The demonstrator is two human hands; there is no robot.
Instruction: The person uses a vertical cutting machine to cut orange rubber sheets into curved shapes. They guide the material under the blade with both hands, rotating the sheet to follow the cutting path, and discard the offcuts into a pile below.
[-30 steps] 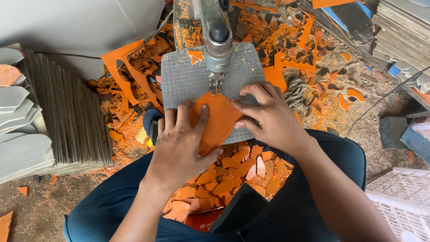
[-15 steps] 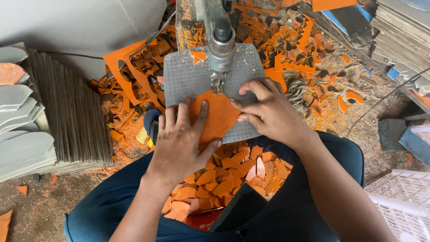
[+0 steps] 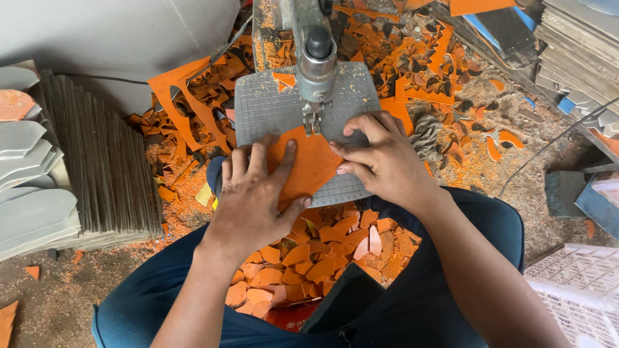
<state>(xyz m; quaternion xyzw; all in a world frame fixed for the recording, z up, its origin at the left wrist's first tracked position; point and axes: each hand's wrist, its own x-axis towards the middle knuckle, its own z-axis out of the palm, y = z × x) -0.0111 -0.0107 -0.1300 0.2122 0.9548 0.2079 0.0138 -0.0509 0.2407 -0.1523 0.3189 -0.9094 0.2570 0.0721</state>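
Two hands, one orange piece (image 3: 308, 164) flat on grey gridded saw table (image 3: 264, 106), touching blade (image 3: 314, 122) at far edge. Left hand (image 3: 255, 196) spread on near-left part, fingers splayed, pressing down. Right hand (image 3: 383, 161) on right edge, fingers together, pressing. Both about equally near the blade. One heap of cut orange shapes (image 3: 309, 258) between knees; offcuts beyond counting.

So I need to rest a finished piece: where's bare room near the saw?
Bare grid shows on the grey saw table left of the blade. Both hands, left and right, crowd the orange sheet. Orange offcuts fill the lap.
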